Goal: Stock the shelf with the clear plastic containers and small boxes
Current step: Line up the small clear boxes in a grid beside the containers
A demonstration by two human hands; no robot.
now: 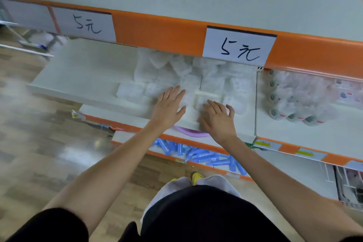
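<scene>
Several clear plastic containers (214, 80) in thin wrap lie piled on the white shelf (84, 72), under the orange rail. More of them (130, 91) sit in a row nearer the front edge. My left hand (169, 107) lies flat with fingers spread on the containers left of a gap. My right hand (218, 119) rests with fingers slightly bent on a container (204, 97) at the front. The picture is blurred, so fine grip detail is unclear. No small boxes can be told apart.
An upper shelf with an orange rail (157, 31) and two "5元" price cards overhangs the pile. Wrapped bottles (290, 100) fill the bay to the right. Blue tubes (200, 153) lie on a lower shelf, a purple basin rim (192, 133) below my hands. Wooden floor at left.
</scene>
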